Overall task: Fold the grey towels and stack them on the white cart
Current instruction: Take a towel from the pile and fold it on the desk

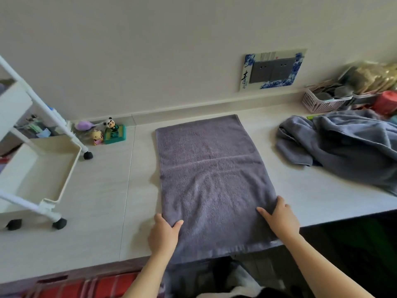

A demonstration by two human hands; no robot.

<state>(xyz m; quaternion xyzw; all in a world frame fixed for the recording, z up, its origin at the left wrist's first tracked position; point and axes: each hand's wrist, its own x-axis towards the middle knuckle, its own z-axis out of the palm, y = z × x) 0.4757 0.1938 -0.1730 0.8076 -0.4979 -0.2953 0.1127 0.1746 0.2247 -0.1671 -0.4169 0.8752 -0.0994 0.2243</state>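
Note:
A grey towel (pixel 210 175) lies flat along the middle of the pale table, its near end hanging over the front edge. My left hand (pixel 164 234) pinches the towel's left edge near the front, thumb on top. On the right edge, my right hand (pixel 279 218) grips the cloth, thumb over the top and fingers at the edge. A heap of crumpled grey towels (pixel 341 145) sits at the right. The white cart (pixel 40 164) stands on the table at the left, its lower tray bare.
Small toy figures (pixel 103 132) stand by the wall behind the cart's black wheel (pixel 88 155). A pink basket (pixel 324 101) and clutter fill the far right corner. A wall socket panel (pixel 272 72) sits above the table. The table's front edge runs under my forearms.

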